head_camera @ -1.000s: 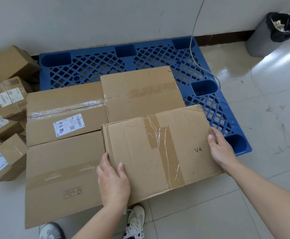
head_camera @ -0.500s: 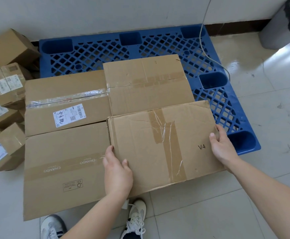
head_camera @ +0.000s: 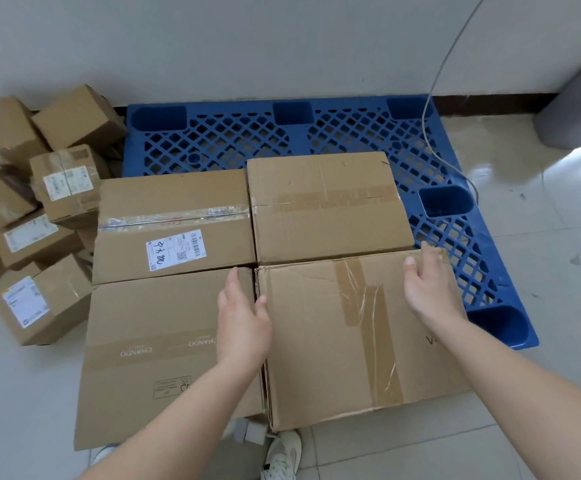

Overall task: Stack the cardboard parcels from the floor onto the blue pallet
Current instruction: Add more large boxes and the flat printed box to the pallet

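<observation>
At the centre of the frame, a blue plastic lattice pallet (head_camera: 368,140) lies on the pale tiled floor (head_camera: 541,393) against the wall. It carries four large brown cardboard parcels set edge to edge, two by two:

- Lower right: a parcel with crossed brown and clear tape (head_camera: 316,341).
- Lower left: a parcel printed "CHANDO" (head_camera: 150,327).
- Upper left: a parcel with a white shipping label (head_camera: 164,199).
- Upper right: a plain taped parcel (head_camera: 323,209).

The left hand (head_camera: 244,320) rests on the seam between the two lower parcels. Its fingers (head_camera: 233,285) are straight and together, and the thumb lies on the taped parcel. The right hand (head_camera: 427,292) lies flat on the far right corner of the same parcel, its fingers (head_camera: 424,258) extended and gripping nothing.

A heap of small labelled cardboard parcels (head_camera: 40,237) sits on the floor at the left of the frame, just beside the pallet. A grey cable (head_camera: 434,84) hangs down across the right part of the pallet. A grey bin with a black liner (head_camera: 573,112) stands at upper right. A white shoe (head_camera: 282,455) shows at the bottom edge.
</observation>
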`<act>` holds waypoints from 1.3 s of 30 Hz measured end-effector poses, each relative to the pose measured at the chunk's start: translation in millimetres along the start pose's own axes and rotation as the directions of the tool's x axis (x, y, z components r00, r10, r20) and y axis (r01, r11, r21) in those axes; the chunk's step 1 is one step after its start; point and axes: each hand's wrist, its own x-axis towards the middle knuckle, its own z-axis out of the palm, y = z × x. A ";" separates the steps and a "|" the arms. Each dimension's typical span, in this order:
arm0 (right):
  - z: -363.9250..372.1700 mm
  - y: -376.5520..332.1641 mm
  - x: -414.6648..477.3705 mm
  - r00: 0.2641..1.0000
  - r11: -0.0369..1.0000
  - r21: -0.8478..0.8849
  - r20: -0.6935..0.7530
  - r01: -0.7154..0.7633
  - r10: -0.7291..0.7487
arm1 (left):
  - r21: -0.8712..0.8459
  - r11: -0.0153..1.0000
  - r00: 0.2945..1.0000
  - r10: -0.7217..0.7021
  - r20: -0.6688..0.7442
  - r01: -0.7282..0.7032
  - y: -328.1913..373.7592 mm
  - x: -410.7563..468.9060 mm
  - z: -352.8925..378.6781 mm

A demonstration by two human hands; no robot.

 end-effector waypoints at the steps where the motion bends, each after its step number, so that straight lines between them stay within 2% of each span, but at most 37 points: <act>1: 2.0 -12.7 -0.8 1.000 1.000 0.024 0.007 0.018 -0.018 | -0.009 1.000 1.000 0.005 -0.015 -0.005 0.8 5.4 -7.2; 4: 12.8 -48.1 -4.5 0.995 0.989 0.113 0.031 0.093 -0.097 | -0.030 1.000 0.998 0.004 -0.061 -0.006 -0.5 19.8 -31.8; 14: 57.3 -188.5 -34.0 0.955 0.933 0.221 0.022 0.285 -0.296 | -0.128 0.992 0.970 -0.045 -0.239 0.015 -14.7 79.3 -142.7; 25: 160.5 -374.8 -94.4 0.873 0.848 0.291 0.075 0.443 -0.482 | -0.189 0.981 0.894 -0.114 -0.434 0.033 -86.9 149.4 -320.7; 33: 245.0 -523.7 -142.2 0.836 0.809 0.329 0.089 0.488 -0.541 | -0.226 0.972 0.870 -0.169 -0.463 0.068 -153.8 211.7 -456.3; 39: 311.8 -618.4 -181.3 0.837 0.811 0.337 0.104 0.479 -0.537 | -0.243 0.964 0.863 -0.214 -0.459 0.110 -204.4 254.4 -559.0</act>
